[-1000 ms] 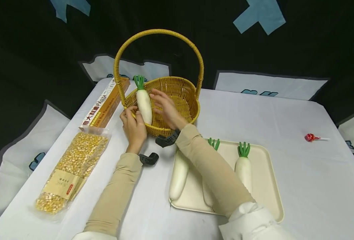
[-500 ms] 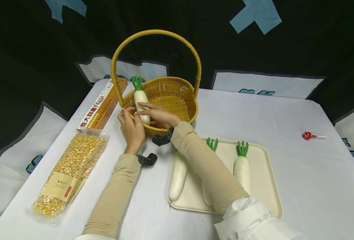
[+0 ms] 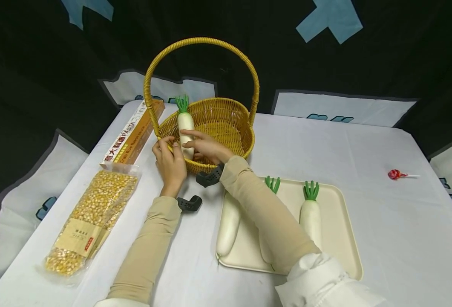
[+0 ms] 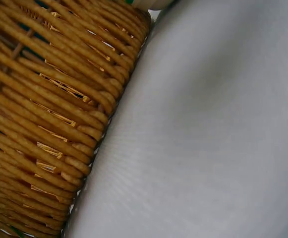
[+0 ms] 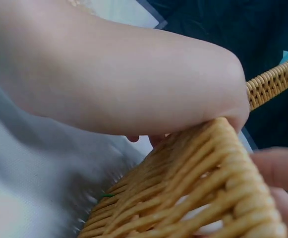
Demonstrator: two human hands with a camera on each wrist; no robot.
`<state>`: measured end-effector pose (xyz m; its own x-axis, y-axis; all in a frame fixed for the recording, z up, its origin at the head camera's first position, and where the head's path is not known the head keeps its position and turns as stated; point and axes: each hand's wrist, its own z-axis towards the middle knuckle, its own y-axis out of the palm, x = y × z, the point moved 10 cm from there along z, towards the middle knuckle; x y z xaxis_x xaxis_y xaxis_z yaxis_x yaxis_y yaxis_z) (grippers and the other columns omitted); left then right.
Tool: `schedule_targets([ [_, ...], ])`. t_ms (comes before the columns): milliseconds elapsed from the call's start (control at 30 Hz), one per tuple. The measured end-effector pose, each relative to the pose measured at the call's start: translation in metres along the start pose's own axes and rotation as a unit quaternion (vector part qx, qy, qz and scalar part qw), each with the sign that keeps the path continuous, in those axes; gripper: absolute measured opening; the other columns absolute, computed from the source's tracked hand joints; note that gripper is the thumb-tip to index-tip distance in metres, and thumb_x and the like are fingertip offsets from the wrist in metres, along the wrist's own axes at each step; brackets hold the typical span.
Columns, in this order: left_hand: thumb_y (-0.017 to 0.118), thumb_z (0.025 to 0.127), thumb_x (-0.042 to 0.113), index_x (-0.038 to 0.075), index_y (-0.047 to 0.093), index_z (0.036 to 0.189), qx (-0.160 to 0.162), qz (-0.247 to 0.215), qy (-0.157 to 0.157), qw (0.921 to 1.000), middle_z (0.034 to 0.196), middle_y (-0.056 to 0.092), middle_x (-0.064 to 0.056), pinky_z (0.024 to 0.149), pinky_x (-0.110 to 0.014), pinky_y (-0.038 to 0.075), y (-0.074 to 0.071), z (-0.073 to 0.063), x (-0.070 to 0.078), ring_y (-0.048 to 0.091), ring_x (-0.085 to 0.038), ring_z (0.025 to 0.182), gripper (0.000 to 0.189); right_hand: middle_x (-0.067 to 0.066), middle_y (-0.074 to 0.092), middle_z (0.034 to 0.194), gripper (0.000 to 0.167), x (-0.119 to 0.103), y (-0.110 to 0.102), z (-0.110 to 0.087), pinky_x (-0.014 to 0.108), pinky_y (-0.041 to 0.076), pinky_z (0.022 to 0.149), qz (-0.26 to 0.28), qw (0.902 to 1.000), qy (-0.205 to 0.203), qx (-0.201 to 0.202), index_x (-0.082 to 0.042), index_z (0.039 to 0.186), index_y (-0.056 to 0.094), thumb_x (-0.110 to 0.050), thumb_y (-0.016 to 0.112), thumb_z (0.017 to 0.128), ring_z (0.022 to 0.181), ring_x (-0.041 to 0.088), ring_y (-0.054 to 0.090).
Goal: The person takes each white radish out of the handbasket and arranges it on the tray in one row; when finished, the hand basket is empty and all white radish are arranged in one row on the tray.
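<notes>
A yellow woven basket (image 3: 226, 111) with a tall arched handle stands at the back of the table. Inside, at its left side, a white radish (image 3: 185, 123) with a green top leans upright. My left hand (image 3: 171, 168) holds the basket's front left rim, and the right wrist view shows that hand (image 5: 148, 84) large against the weave. My right hand (image 3: 206, 148) reaches over the front rim and grips the lower part of the radish, thumb and fingers across it. The left wrist view has just the basket's wall (image 4: 59, 119) and the tablecloth.
A beige tray (image 3: 338, 238) with white radishes (image 3: 228, 226) lies at front right, partly under my right sleeve. At left are a pasta box (image 3: 133, 135) and a bag of corn kernels (image 3: 95, 209). A red lollipop (image 3: 394, 174) lies far right.
My right hand has moved down and left from above the basket's inside onto the radish. The radish has shifted slightly right within the basket. My left hand stays at the rim.
</notes>
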<state>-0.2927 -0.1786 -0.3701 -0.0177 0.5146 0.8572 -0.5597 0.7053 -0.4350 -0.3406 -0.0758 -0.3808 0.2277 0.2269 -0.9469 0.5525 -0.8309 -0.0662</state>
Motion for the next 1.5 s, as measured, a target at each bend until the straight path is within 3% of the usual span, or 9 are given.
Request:
schedule_targets([
  [233,0.034,0.091,0.028,0.012,0.046,0.116,-0.002,-0.004,0.009,1.0,0.127,0.035,-0.017,0.087,-0.052,0.031,0.0,0.0,0.004,0.045,-0.038,0.097,0.032,0.012,0.042,0.135,0.046,-0.01,-0.023,-0.003,0.036,0.048,0.084,0.006,0.993,-0.052,0.106,-0.02,0.131,0.049,-0.008,0.056,0.087,0.111,0.027,0.053],
  [400,0.034,0.091,0.029,0.011,0.046,0.117,-0.003,-0.004,0.008,1.0,0.128,0.034,-0.017,0.088,-0.052,0.031,0.0,0.0,0.003,0.045,-0.038,0.099,0.033,0.011,0.044,0.133,0.043,-0.011,-0.031,-0.008,0.031,0.051,0.078,0.024,0.9885,-0.057,0.138,-0.023,0.126,0.053,-0.008,0.058,0.086,0.108,0.025,0.056],
  [567,0.034,0.091,0.028,0.01,0.046,0.117,-0.001,-0.004,0.007,1.0,0.128,0.034,-0.017,0.087,-0.052,0.031,0.001,0.0,0.001,0.045,-0.038,0.098,0.034,0.011,0.042,0.134,0.045,-0.012,-0.033,-0.013,0.03,0.051,0.078,0.057,0.9857,-0.07,0.142,-0.026,0.128,0.05,-0.011,0.058,0.087,0.101,0.026,0.058],
  [800,0.034,0.091,0.029,0.012,0.046,0.116,0.004,-0.005,0.01,0.9999,0.127,0.035,-0.017,0.085,-0.051,0.032,0.0,-0.001,0.003,0.045,-0.038,0.096,0.033,0.015,0.04,0.133,0.053,-0.012,-0.043,-0.025,0.031,0.052,0.078,0.145,0.974,-0.092,0.148,-0.028,0.135,0.04,-0.009,0.055,0.088,0.088,0.025,0.061],
  [1000,0.033,0.092,0.03,0.012,0.046,0.116,0.002,-0.007,0.004,1.0,0.127,0.034,-0.016,0.085,-0.051,0.032,0.0,-0.001,0.0,0.045,-0.038,0.095,0.033,0.015,0.039,0.131,0.053,-0.02,-0.045,-0.049,0.031,0.049,0.083,0.179,0.9743,-0.11,0.082,-0.027,0.136,0.036,-0.007,0.05,0.09,0.087,0.019,0.06],
  [1133,0.035,0.091,0.028,0.012,0.047,0.116,0.006,-0.01,0.002,0.9999,0.127,0.035,-0.017,0.086,-0.052,0.032,0.0,-0.002,-0.002,0.045,-0.038,0.095,0.031,0.014,0.043,0.125,0.052,-0.022,-0.049,-0.076,0.033,0.047,0.087,0.135,0.984,-0.113,0.026,-0.029,0.135,0.038,-0.009,0.054,0.089,0.091,0.018,0.058],
  [1267,0.036,0.092,0.026,0.012,0.047,0.115,0.001,-0.012,0.009,0.9999,0.127,0.034,-0.017,0.087,-0.052,0.031,0.003,-0.002,-0.001,0.045,-0.038,0.097,0.03,0.012,0.048,0.119,0.05,-0.016,-0.063,-0.111,0.036,0.046,0.089,0.021,0.9928,-0.118,-0.001,-0.031,0.132,0.04,-0.019,0.06,0.087,0.098,0.019,0.054],
  [1400,0.034,0.092,0.028,0.012,0.047,0.115,0.001,-0.012,0.013,0.9998,0.127,0.034,-0.017,0.088,-0.052,0.031,0.002,-0.001,0.0,0.045,-0.038,0.1,0.031,0.007,0.051,0.114,0.049,-0.007,-0.082,-0.149,0.038,0.046,0.088,-0.101,0.988,-0.117,0.009,-0.034,0.128,0.042,-0.031,0.063,0.084,0.102,0.02,0.053],
  [1500,0.033,0.092,0.03,0.013,0.046,0.116,-0.001,-0.013,0.01,0.9999,0.128,0.034,-0.017,0.089,-0.052,0.03,0.001,-0.001,-0.001,0.044,-0.038,0.102,0.032,0.006,0.053,0.11,0.049,0.001,-0.096,-0.18,0.037,0.046,0.085,-0.158,0.9809,-0.112,0.016,-0.033,0.127,0.043,-0.03,0.064,0.083,0.1,0.02,0.055],
])
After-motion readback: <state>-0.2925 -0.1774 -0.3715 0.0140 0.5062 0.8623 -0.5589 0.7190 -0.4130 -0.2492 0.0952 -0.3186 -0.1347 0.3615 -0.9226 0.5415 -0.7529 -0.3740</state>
